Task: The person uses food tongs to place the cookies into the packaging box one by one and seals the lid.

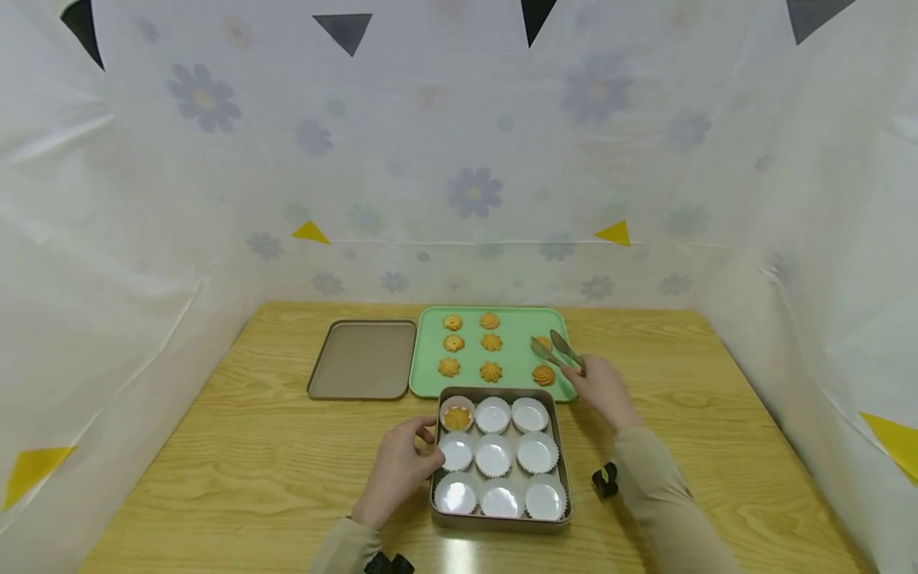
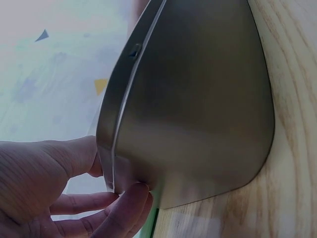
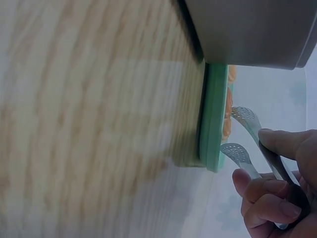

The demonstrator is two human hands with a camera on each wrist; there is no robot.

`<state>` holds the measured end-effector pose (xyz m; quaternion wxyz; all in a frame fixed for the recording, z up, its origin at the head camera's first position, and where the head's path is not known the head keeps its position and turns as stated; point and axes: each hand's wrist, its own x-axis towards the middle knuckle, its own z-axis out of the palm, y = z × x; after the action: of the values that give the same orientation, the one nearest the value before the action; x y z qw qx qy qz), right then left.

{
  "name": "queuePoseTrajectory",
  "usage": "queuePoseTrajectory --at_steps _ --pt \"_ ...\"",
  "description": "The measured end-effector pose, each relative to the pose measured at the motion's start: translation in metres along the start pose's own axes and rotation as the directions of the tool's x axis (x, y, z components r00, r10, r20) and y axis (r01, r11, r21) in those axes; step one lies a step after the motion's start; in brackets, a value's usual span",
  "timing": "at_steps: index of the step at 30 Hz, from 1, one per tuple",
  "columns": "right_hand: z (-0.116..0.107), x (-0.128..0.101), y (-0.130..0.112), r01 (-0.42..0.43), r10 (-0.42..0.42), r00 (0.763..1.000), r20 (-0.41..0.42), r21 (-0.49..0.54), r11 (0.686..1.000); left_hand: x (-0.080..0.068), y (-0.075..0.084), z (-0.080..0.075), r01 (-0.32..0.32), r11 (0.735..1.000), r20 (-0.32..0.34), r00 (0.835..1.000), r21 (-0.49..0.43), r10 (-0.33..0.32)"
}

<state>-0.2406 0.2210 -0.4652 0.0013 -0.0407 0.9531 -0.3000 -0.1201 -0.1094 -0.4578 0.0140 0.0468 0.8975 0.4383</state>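
Green tray [image 1: 515, 355] holds eight cookies [image 1: 491, 342] — the box [image 1: 500, 523], nine cups [image 1: 494, 458].

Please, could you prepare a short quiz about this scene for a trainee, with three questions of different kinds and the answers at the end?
1. Count: how many cookies lie on the green tray?

2. True or false: the right hand holds the tongs.

3. Choose: in the head view, which paper cup in the metal box has a cookie in it?
a) near right corner
b) centre
c) far left corner

Key: 1. Eight. 2. True. 3. c.
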Motion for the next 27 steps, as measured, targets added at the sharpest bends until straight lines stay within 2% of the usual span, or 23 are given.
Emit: queuePoseTrajectory --at_steps 15,27 --pt "0.0045 0.007 -0.0043 -0.016 0.016 1.0 -0.012 -0.033 0.999 -0.0005 0.0001 0.0005 0.004 1.0 -0.005 1.0 -0.001 -0.005" --pt "0.0076 0.0096 -0.0056 0.001 -0.003 1.0 -0.023 -0.06 0.998 -0.0004 -0.0002 0.0007 0.008 1.0 -0.005 1.0 0.003 -0.008"
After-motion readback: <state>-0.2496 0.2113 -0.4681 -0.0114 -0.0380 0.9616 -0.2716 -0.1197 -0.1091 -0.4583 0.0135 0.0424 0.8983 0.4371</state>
